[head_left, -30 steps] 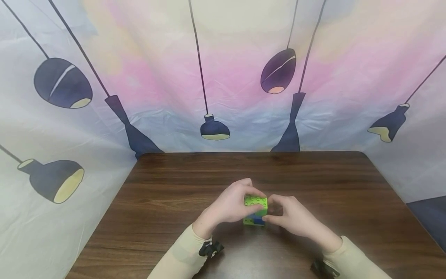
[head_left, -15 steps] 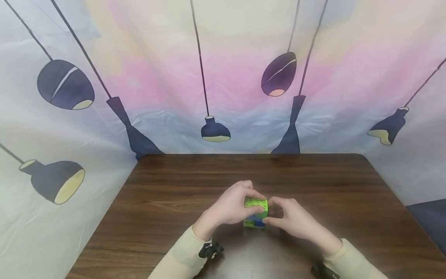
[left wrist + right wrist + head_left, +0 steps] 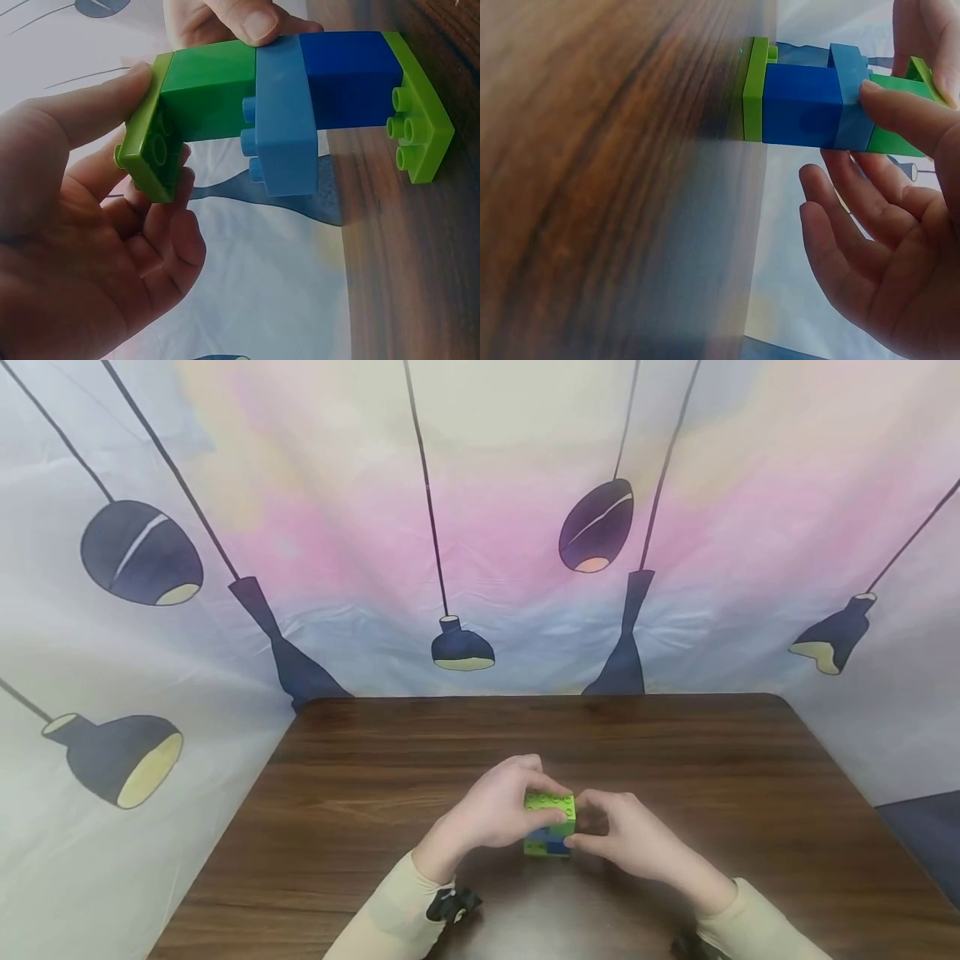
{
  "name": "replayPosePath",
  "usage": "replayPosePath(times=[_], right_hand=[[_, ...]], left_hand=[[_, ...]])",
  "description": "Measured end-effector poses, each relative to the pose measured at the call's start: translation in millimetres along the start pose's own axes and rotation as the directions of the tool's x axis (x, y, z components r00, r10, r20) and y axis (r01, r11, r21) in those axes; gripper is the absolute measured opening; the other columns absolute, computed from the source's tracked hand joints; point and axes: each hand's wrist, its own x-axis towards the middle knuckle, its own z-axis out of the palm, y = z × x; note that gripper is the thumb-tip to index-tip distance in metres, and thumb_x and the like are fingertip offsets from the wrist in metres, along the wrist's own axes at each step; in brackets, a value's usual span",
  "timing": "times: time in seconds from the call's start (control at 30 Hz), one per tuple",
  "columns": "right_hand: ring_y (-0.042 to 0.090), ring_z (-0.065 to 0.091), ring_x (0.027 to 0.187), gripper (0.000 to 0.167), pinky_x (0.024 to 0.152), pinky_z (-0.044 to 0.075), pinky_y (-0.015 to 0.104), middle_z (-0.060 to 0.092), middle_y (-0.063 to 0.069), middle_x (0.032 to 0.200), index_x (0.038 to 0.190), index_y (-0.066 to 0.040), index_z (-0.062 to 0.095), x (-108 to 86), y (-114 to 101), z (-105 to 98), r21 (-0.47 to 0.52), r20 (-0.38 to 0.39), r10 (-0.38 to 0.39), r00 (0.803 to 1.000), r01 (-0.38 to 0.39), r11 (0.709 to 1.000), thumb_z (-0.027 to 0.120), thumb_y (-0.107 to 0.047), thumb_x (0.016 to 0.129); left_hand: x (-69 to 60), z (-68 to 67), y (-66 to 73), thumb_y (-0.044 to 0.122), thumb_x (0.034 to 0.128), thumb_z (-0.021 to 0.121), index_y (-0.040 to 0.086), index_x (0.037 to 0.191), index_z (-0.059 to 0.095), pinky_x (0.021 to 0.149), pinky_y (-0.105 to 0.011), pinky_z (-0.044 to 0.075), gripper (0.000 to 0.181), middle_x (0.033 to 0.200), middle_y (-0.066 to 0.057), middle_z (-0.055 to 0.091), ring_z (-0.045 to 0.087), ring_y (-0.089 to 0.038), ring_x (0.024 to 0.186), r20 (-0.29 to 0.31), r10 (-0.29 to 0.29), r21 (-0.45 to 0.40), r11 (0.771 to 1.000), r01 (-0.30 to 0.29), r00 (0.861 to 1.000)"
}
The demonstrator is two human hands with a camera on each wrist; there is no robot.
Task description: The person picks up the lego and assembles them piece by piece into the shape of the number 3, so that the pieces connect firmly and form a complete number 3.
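Observation:
A stack of toy building blocks [image 3: 550, 827] stands upright on the table between both hands. From the bottom it has a lime plate [image 3: 427, 139], a dark blue brick [image 3: 352, 82], a light blue block [image 3: 289, 131], a green brick [image 3: 210, 90] and another lime plate [image 3: 146, 142] on top. My left hand [image 3: 498, 806] pinches the top lime plate between thumb and fingers. From the right side, my right hand [image 3: 637, 835] grips the stack around its middle, its thumb at the seam of the light blue and green blocks in the right wrist view.
The brown wood-grain table [image 3: 360, 777] carries the stack, which stands near its middle. Behind and beside it hangs a pastel cloth [image 3: 517, 527] printed with dark lamps. Small black devices [image 3: 453, 903] sit at both wrists.
The whole head view has shifted slightly, so the table and hands sit a little lower in it. Both hands keep their hold on the stack, with no clear movement against it.

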Motion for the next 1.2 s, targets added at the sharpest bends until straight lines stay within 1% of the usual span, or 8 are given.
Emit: replayPosePath(times=[0.17, 0.27, 0.4, 0.6, 0.8, 1.0, 1.13, 1.2], right_hand=[[0.010, 0.074, 0.097, 0.028, 0.082, 0.059, 0.032, 0.076, -0.012, 0.105, 0.117, -0.018, 0.073, 1.2, -3, -1, 0.004, 0.000, 0.019, 1.000, -0.019, 1.000, 0.084, -0.030, 0.095], [0.008, 0.073, 0.096, 0.029, 0.082, 0.059, 0.032, 0.076, -0.011, 0.104, 0.117, -0.017, 0.072, 1.4, -4, -1, 0.008, 0.006, 0.036, 0.999, -0.037, 0.999, 0.085, -0.029, 0.094], [0.009, 0.073, 0.096, 0.030, 0.081, 0.058, 0.031, 0.076, -0.011, 0.105, 0.118, -0.017, 0.072, 0.7, -4, 0, 0.007, 0.017, 0.053, 0.998, -0.053, 0.999, 0.085, -0.030, 0.094], [0.013, 0.074, 0.097, 0.030, 0.082, 0.058, 0.032, 0.076, -0.010, 0.105, 0.117, -0.016, 0.073, 1.2, -4, -1, -0.001, 0.006, 0.041, 0.999, -0.041, 0.999, 0.085, -0.031, 0.094], [0.008, 0.073, 0.096, 0.031, 0.082, 0.058, 0.032, 0.075, -0.012, 0.104, 0.117, -0.017, 0.072, -0.4, -3, -2, -0.006, 0.014, 0.047, 0.999, -0.047, 0.999, 0.085, -0.033, 0.094], [0.008, 0.073, 0.097, 0.031, 0.083, 0.059, 0.033, 0.076, -0.011, 0.106, 0.118, -0.016, 0.072, -0.2, -2, -3, -0.004, 0.008, 0.044, 0.999, -0.044, 0.999, 0.085, -0.033, 0.094], [0.009, 0.073, 0.096, 0.031, 0.081, 0.059, 0.032, 0.076, -0.010, 0.105, 0.116, -0.015, 0.072, 1.1, -3, -3, 0.000, 0.013, 0.037, 0.999, -0.037, 0.999, 0.085, -0.031, 0.094], [0.010, 0.073, 0.096, 0.031, 0.080, 0.058, 0.032, 0.075, -0.009, 0.105, 0.116, -0.015, 0.072, 2.1, -5, -3, 0.003, 0.019, 0.034, 0.999, -0.034, 0.999, 0.085, -0.031, 0.094]], left_hand=[[0.6, -2.6, 2.9, 0.032, 0.0941, 0.086, 0.024, 0.119, 0.084, 0.062, -0.022, 0.040, 0.027, 0.082, 0.009, 0.051, 0.044, -0.007, 0.072, -0.008, -0.002, 0.053, 0.999, 0.002, 1.000], [0.2, -2.6, 3.7, 0.033, 0.0940, 0.086, 0.024, 0.120, 0.084, 0.062, -0.022, 0.040, 0.027, 0.082, 0.010, 0.051, 0.044, -0.007, 0.072, -0.006, -0.007, 0.061, 0.998, 0.007, 1.000], [-1.6, -2.4, 5.5, 0.033, 0.0940, 0.086, 0.023, 0.120, 0.084, 0.063, -0.021, 0.040, 0.028, 0.082, 0.010, 0.050, 0.044, -0.006, 0.072, 0.001, -0.011, 0.045, 0.999, 0.011, 1.000], [-2.0, -3.1, 5.6, 0.032, 0.0941, 0.086, 0.021, 0.120, 0.084, 0.064, -0.021, 0.040, 0.028, 0.083, 0.009, 0.051, 0.044, -0.006, 0.072, -0.001, 0.000, 0.026, 1.000, 0.000, 1.000], [-1.4, -1.2, 4.2, 0.031, 0.0944, 0.085, 0.021, 0.121, 0.084, 0.065, -0.021, 0.042, 0.028, 0.084, 0.009, 0.051, 0.045, -0.007, 0.074, 0.017, -0.014, -0.011, 1.000, 0.014, 1.000], [1.7, -2.4, 0.4, 0.030, 0.0953, 0.084, 0.018, 0.122, 0.083, 0.065, -0.021, 0.042, 0.029, 0.087, 0.010, 0.053, 0.045, -0.006, 0.075, 0.012, 0.060, -0.012, 0.998, -0.060, 0.998], [-0.9, -8.8, -6.3, 0.030, 0.0963, 0.083, 0.017, 0.125, 0.081, 0.070, -0.020, 0.048, 0.032, 0.098, 0.012, 0.061, 0.053, -0.005, 0.081, 0.046, 0.109, -0.053, 0.993, -0.106, 0.993], [-5.1, -14.9, -11.1, 0.031, 0.0961, 0.083, 0.017, 0.128, 0.079, 0.074, -0.022, 0.053, 0.035, 0.106, 0.012, 0.065, 0.060, -0.008, 0.086, 0.050, 0.108, -0.094, 0.990, -0.103, 0.993]])
